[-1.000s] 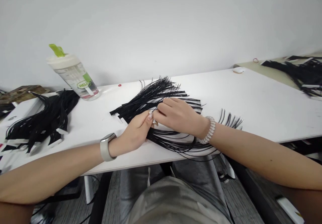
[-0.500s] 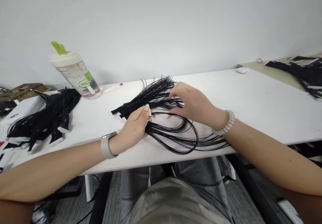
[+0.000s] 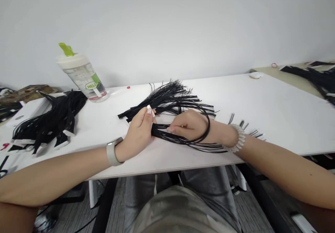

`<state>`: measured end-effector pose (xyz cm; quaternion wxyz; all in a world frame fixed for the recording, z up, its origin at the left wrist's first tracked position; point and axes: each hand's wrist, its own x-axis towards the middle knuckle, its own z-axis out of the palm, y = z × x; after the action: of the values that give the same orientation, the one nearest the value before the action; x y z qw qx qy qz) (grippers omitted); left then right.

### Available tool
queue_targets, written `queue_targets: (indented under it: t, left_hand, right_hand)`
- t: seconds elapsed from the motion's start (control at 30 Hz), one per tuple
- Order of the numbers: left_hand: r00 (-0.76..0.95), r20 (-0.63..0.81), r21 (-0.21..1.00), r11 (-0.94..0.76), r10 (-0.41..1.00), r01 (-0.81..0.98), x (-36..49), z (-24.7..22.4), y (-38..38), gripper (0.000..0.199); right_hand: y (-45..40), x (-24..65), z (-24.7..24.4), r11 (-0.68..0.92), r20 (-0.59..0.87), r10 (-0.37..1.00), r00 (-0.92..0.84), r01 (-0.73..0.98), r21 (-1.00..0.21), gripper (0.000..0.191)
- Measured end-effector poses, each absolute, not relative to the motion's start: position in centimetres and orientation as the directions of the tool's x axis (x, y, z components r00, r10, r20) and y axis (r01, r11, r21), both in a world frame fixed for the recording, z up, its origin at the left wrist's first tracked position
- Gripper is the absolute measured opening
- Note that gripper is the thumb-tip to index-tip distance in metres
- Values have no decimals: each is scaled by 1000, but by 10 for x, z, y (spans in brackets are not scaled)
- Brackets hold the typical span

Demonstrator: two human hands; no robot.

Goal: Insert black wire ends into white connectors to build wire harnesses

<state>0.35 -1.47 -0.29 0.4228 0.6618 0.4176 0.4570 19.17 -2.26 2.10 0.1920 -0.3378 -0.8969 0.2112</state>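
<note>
My left hand (image 3: 140, 126) is closed on one end of a bundle of thin black cables (image 3: 170, 138), and a small white tab (image 3: 150, 110) shows by its thumb. To the right, my right hand (image 3: 192, 124) has its fingers closed on the same cables, close to the left hand. A loop of cable curves around my right hand and wrist. Past my right forearm, loose cable ends with pale tips (image 3: 242, 124) stick out. Behind both hands lies a pile of black cables (image 3: 167, 96), its fine ends spread toward the wall.
A clear bottle (image 3: 85, 79) with a white lid and green spout stands at back left. Beside it are more black cables (image 3: 49, 117) with white tabs. Further cables (image 3: 309, 79) lie on the surface at far right. A small red ring (image 3: 128, 87) rests on the white table (image 3: 277, 121).
My right hand has come down and left from above the cables and its fingers have closed on them. The loop now passes around that hand. My left hand keeps its hold.
</note>
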Motion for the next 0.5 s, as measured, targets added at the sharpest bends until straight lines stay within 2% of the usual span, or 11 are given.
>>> queue_targets:
  t: [0.17, 0.27, 0.5]
  left_hand:
    - [268, 300, 906, -362, 915, 219, 3, 0, -23, 29]
    - [286, 298, 897, -370, 911, 243, 2, 0, -22, 29]
    - [275, 238, 910, -312, 932, 271, 4, 1, -20, 30]
  right_hand:
    - [-25, 180, 14, 709, 264, 652, -711, 448, -545, 35]
    - [-27, 180, 16, 718, 302, 646, -701, 426, -550, 26]
    - [-27, 177, 16, 761, 351, 634, -689, 477, -439, 14]
